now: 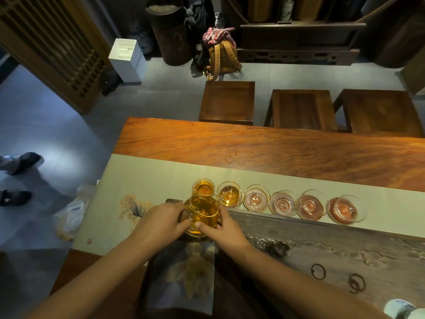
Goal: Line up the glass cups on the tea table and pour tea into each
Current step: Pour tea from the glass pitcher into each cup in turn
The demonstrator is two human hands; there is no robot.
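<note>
Several glass cups stand in a row on the pale table runner (147,178). The leftmost cup (203,187) is full of amber tea. The second cup (230,194) has tea in it, and the spout of the glass pitcher (204,212) hangs tilted over it. The other cups, from the third cup (256,199) to the rightmost cup (345,210), hold no tea. My left hand (162,221) grips the pitcher's handle side. My right hand (224,226) steadies the pitcher's body from the right.
A dark stone tea tray (322,247) lies on my side of the cups, with two metal rings (318,271) on it. A small spill (231,157) wets the wooden table behind. Three wooden stools (227,101) stand across the table. A person's feet (23,162) are at left.
</note>
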